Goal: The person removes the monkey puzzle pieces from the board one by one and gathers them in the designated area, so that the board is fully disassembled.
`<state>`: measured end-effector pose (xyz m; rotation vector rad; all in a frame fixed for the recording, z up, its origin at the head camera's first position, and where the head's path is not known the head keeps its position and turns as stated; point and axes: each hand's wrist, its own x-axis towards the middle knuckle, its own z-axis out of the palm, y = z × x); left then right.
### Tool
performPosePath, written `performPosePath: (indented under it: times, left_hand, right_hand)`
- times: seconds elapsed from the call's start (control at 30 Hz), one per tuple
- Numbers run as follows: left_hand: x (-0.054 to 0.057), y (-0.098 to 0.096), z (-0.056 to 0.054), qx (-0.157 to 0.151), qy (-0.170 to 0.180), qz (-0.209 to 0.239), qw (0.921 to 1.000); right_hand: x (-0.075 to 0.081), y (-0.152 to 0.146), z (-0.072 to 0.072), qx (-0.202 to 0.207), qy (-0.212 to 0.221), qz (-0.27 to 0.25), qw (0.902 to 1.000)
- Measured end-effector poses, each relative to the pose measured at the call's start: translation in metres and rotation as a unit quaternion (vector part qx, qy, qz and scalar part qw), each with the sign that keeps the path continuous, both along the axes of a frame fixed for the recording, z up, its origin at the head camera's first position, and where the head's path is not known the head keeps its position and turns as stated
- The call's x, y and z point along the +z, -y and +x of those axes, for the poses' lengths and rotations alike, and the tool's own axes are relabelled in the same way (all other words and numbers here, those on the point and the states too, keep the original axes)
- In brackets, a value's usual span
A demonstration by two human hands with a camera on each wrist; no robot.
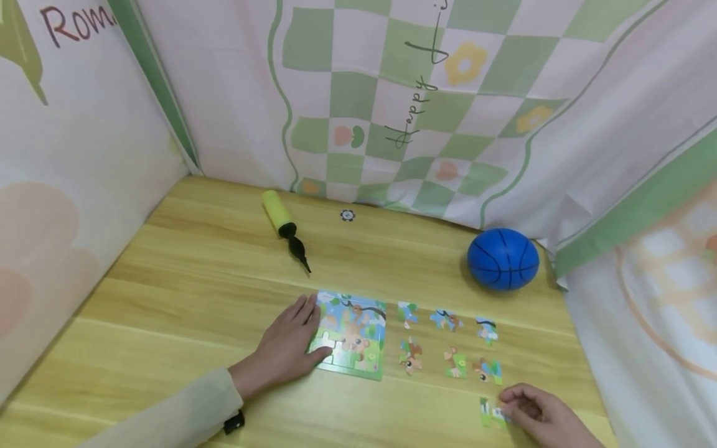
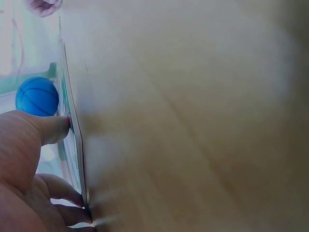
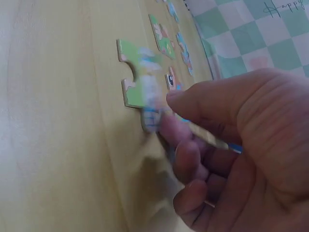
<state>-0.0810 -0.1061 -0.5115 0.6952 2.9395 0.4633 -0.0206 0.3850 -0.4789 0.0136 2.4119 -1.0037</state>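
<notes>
My left hand (image 1: pixel 285 345) rests at the left side of a square jigsaw puzzle (image 1: pixel 358 336), its fingers fairly straight and its thumb over the lower left part. Pale gaps show among the fitted pieces there. In the left wrist view the thumb (image 2: pixel 55 129) and fingertips meet the board's edge. At the lower right, my right hand (image 1: pixel 540 414) pinches a small puzzle piece (image 3: pixel 150 87), blurred in the right wrist view, between thumb and curled fingers. It overlaps a green puzzle piece (image 3: pixel 130 99) lying on the table. A thin edge with blue also shows inside the hand.
Several loose pieces, among them one with a branch (image 1: pixel 487 328), lie in rows right of the puzzle. A blue ball (image 1: pixel 503 259) sits at the back right. A yellow-green hand pump (image 1: pixel 277 211) and a small flower-shaped disc (image 1: pixel 347 215) lie toward the curtain (image 1: pixel 358 93).
</notes>
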Motion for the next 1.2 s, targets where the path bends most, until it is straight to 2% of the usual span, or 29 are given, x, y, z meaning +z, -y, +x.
performPosePath:
  times: [0.1, 0.23, 0.37, 0.5, 0.63, 0.8, 0.87, 0.97, 1.2]
  left_hand:
    - [0.001, 0.001, 0.000, 0.000, -0.003, 0.001, 1.0000]
    - [0.001, 0.001, 0.000, -0.002, -0.008, 0.007, 0.9999]
    - [-0.001, 0.001, 0.000, -0.004, -0.013, 0.013, 0.9998]
    - [-0.002, 0.001, 0.000, -0.004, -0.013, 0.017, 0.9998]
    - [-0.004, 0.002, -0.001, -0.004, -0.018, 0.011, 0.9998]
    - [-0.005, 0.002, -0.001, 0.001, -0.014, 0.005, 0.9999]
    - [-0.005, 0.002, -0.002, 0.003, -0.009, 0.005, 0.9999]
    - [-0.003, 0.002, -0.002, 0.007, -0.005, 0.004, 1.0000]
    - [-0.002, 0.002, -0.001, 0.007, -0.007, 0.010, 0.9999]
  right_hand:
    - [0.005, 0.010, -0.003, 0.007, -0.040, 0.035, 0.9986]
    - [0.013, 0.045, -0.015, 0.042, -0.123, 0.019, 0.9913]
    - [0.017, 0.107, -0.035, 0.099, -0.189, -0.030, 0.9766]
    - [0.015, 0.172, -0.055, 0.170, -0.238, -0.056, 0.9546]
    - [0.011, 0.220, -0.065, 0.227, -0.267, -0.013, 0.9367]
    - [0.004, 0.247, -0.066, 0.270, -0.304, 0.062, 0.9114]
    - [0.003, 0.250, -0.065, 0.268, -0.307, 0.075, 0.9100]
    - [0.001, 0.251, -0.064, 0.258, -0.304, 0.074, 0.9140]
    - [-0.004, 0.250, -0.067, 0.220, -0.264, 0.012, 0.9389]
